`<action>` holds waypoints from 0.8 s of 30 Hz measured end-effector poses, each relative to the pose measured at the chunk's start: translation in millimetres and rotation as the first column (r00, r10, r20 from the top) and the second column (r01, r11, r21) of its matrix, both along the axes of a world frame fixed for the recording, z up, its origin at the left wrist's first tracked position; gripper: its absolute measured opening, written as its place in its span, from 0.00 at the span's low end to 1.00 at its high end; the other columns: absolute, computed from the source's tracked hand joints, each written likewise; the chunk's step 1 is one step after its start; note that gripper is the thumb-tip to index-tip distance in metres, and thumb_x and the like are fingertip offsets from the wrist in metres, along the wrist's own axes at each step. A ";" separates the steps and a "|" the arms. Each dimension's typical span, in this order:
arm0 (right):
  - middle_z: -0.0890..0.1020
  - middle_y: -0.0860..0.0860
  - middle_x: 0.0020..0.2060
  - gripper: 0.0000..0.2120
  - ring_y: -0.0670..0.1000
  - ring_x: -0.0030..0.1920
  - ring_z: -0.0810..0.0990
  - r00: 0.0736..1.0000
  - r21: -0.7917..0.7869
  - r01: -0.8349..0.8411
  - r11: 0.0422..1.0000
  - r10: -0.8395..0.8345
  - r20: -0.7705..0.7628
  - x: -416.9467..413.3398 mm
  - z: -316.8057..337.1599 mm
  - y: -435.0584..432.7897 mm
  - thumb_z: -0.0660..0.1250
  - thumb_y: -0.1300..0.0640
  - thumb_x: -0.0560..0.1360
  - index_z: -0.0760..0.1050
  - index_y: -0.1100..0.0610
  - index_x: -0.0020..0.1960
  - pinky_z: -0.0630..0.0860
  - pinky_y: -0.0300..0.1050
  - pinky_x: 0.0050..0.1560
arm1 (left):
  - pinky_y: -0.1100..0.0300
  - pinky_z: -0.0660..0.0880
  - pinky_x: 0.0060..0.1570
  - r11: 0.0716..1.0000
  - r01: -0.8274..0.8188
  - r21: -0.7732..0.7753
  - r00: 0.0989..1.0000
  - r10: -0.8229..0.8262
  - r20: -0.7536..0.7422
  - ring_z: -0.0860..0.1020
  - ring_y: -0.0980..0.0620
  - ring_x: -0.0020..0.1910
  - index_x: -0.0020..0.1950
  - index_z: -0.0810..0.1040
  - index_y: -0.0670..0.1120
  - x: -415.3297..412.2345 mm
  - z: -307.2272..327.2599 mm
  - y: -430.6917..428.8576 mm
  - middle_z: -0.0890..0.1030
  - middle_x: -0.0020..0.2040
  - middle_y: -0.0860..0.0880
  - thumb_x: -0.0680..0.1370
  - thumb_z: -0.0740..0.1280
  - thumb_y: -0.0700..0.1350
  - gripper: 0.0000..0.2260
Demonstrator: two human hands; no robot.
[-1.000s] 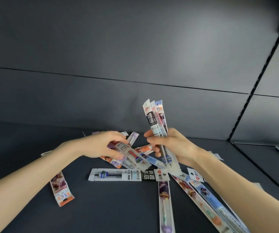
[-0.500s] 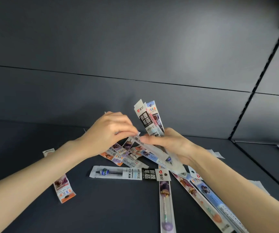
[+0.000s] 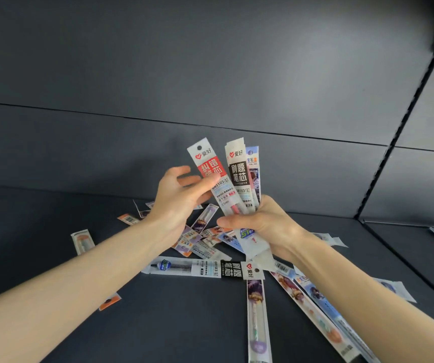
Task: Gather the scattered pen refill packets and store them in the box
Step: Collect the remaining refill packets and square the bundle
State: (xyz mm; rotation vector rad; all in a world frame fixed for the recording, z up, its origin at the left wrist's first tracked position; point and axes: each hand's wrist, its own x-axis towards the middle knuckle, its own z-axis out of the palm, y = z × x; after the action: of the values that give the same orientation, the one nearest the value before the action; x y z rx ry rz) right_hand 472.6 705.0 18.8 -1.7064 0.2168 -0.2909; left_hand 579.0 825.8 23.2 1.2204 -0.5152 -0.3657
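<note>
Fingers (image 3: 183, 171) and thumb of left hand (image 3: 176, 200) pinched the red-labelled packet (image 3: 206, 166), which stood upright with its foot tucked into the bundle (image 3: 240, 179). Right hand (image 3: 268, 224) was curled tight round the bundle's lower part. Loose packets (image 3: 197, 268) lay flat across the shelf (image 3: 184, 323); no box was in view. Judged light, thin, bendy and slippery film, best taken mid-length with edges squared.

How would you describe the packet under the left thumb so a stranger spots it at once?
Above the dark shelf, the right hand holds up a fan of refill packets. The red-labelled packet is leftmost, with the left hand's thumb across it. Only it carries red: beside it is a black-labelled packet, behind that a pale blue packet.
</note>
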 end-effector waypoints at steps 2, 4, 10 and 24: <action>0.83 0.63 0.52 0.16 0.60 0.50 0.83 1.000 -0.005 -0.021 1.000 0.020 -0.010 -1.0 0.5 2.0 0.73 0.71 0.67 0.80 0.63 0.54 0.80 0.52 0.55 | 0.52 0.80 0.51 0.997 0.083 -0.006 0.995 -0.082 0.058 0.83 0.46 0.50 0.60 0.75 0.37 -1.7 2.9 1.5 0.82 0.54 0.40 0.72 0.71 0.37 0.17; 0.84 0.62 0.50 0.13 0.57 0.49 0.83 0.999 0.010 -0.054 0.998 0.054 0.003 -2.7 0.6 2.8 0.71 0.69 0.69 0.80 0.62 0.53 0.80 0.49 0.54 | 0.52 0.80 0.50 0.990 0.128 0.053 0.977 -0.135 0.163 0.83 0.46 0.50 0.56 0.79 0.39 -3.3 4.9 4.4 0.84 0.51 0.42 0.72 0.71 0.36 0.12; 0.82 0.53 0.37 0.07 0.50 0.39 0.82 0.988 0.073 -0.150 0.986 0.147 0.047 1.7 -1.5 12.7 0.66 0.71 0.72 0.78 0.61 0.44 0.79 0.44 0.45 | 0.53 0.76 0.55 0.937 0.325 0.127 0.918 -0.345 0.196 0.82 0.51 0.53 0.56 0.79 0.47 -3.9 20.2 5.6 0.84 0.52 0.49 0.66 0.74 0.46 0.19; 0.76 0.48 0.27 0.08 0.49 0.31 0.75 0.985 -0.003 -0.126 0.992 0.126 0.119 -9.9 -2.9 21.2 0.65 0.68 0.74 0.74 0.59 0.39 0.80 0.48 0.42 | 0.63 0.80 0.41 0.899 0.320 0.298 0.831 -0.418 0.368 0.84 0.50 0.44 0.44 0.80 0.44 -30.3 34.6 -6.6 0.85 0.42 0.46 0.75 0.69 0.43 0.02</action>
State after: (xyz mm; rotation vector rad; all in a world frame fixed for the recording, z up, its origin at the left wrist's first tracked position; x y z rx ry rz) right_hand 462.7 726.2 15.9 -1.6840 0.0215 -0.2965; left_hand 548.7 819.2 57.8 1.4284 -1.1277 -0.5019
